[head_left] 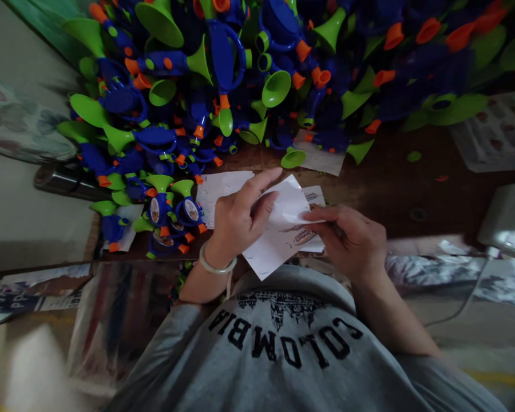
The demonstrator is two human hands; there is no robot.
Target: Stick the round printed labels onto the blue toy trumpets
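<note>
My right hand (347,237) pinches the right edge of a white sticker sheet (268,254) between thumb and fingers. The sheet is bent over, its pale blank side showing at the top and a few printed oval stickers near the right hand. At the sheet's left side is my left hand (242,220), index finger and thumb stretched out and apart; its other fingers are mostly hidden. Beneath the bent sheet lie more printed sticker sheets (314,197). Another white sheet (223,191) rests on the table behind my left hand.
Blue, green and orange toy trumpets (227,57) are heaped across the back of the brown table (395,200). Several trumpets with oval stickers (191,210) stand at the left front. A dark cylinder (68,180) lies at the left; a white device with a cable (506,217) is at the right.
</note>
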